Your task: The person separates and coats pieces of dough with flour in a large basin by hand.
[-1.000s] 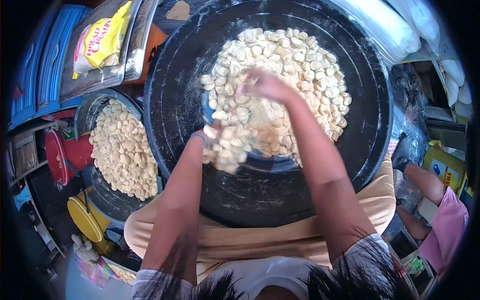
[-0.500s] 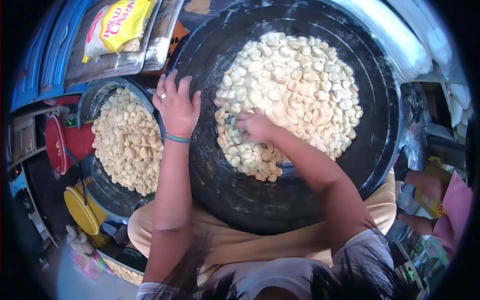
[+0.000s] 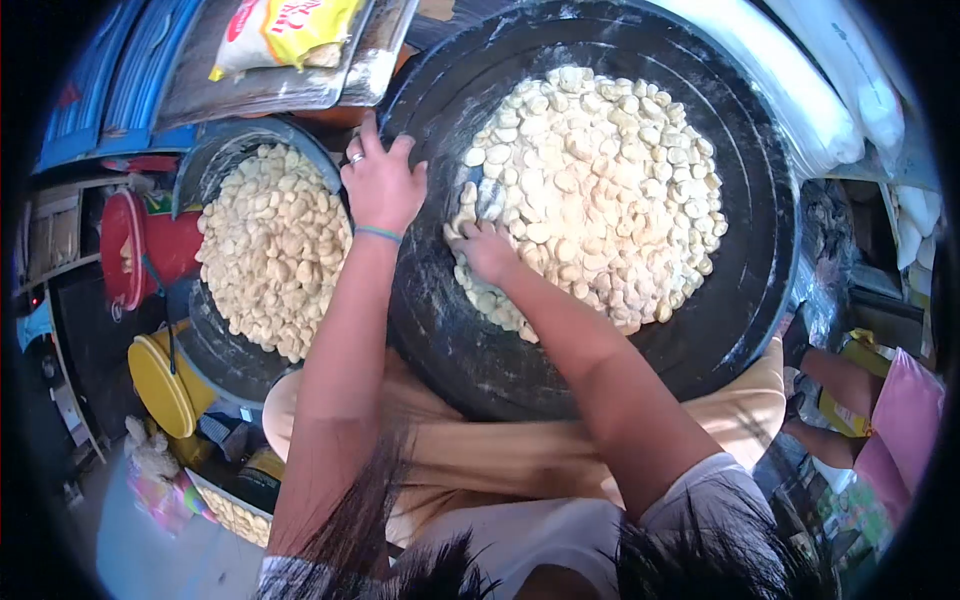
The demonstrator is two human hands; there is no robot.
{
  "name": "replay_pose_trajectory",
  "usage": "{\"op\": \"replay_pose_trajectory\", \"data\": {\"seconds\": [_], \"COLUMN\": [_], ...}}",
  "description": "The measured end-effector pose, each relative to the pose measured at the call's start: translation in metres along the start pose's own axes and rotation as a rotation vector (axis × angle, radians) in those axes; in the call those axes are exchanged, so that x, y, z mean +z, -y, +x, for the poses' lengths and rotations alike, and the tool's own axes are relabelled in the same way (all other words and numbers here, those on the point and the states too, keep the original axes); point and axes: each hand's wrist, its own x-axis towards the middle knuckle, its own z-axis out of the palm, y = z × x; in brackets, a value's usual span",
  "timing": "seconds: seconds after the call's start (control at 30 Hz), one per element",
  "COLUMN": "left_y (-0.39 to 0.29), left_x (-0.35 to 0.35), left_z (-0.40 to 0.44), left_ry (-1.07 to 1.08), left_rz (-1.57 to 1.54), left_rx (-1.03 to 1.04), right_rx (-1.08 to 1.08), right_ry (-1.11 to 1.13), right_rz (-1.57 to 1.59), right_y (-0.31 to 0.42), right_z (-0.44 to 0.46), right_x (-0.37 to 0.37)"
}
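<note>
A pile of pale, floury round pieces (image 3: 600,200) lies in a wide black basin (image 3: 740,200). My left hand (image 3: 385,185), with a ring and a wristband, rests at the basin's left rim, its fingers apart and nothing in them. At the pile's left edge is my right hand (image 3: 485,248), its bent fingers touching the pieces; whether it grips any is hidden. Left of my left hand, a dark tub (image 3: 205,335) holds a heap of similar pieces (image 3: 270,250).
A bread crumbs bag (image 3: 290,35) lies on trays (image 3: 250,95) at the upper left. Red (image 3: 125,250) and yellow (image 3: 165,385) buckets stand at the left. Plastic sacks (image 3: 800,90) flank the basin's upper right. Another person's legs (image 3: 840,385) show at the right.
My left hand has come out of the pile to the rim, with its fingers spread. My right hand has moved down and left to the pile's edge. The camera view has also shifted.
</note>
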Motion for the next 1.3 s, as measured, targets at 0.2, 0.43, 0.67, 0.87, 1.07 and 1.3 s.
{"op": "replay_pose_trajectory", "data": {"seconds": [0.2, 0.43, 0.67, 0.87, 1.07, 1.3], "left_y": [-0.024, -0.046, -0.051, -0.069, -0.074, -0.059], "left_x": [0.02, -0.016, -0.039, -0.076, -0.076, -0.062], "left_z": [-0.084, -0.165, -0.174, -0.183, -0.179, -0.17], "left_ry": [0.212, 0.63, 0.591, 0.712, 0.708, 0.728], "left_rz": [-0.591, -1.85, -2.027, -1.851, -1.727, -1.828], "left_rx": [0.159, -0.634, -0.635, -0.588, -0.399, -0.3], "right_rx": [0.061, 0.178, 0.078, -0.135, -0.298, 0.174], "right_ry": [-0.052, -0.317, -0.373, -0.29, -0.295, -0.749], "right_rz": [1.18, 1.536, 1.672, 1.955, 2.096, 1.872], "right_y": [0.023, 0.047, 0.059, 0.069, 0.075, 0.03], "right_z": [-0.091, -0.163, -0.181, -0.197, -0.191, -0.184], "right_x": [-0.064, -0.084, -0.079, -0.098, -0.105, -0.101]}}
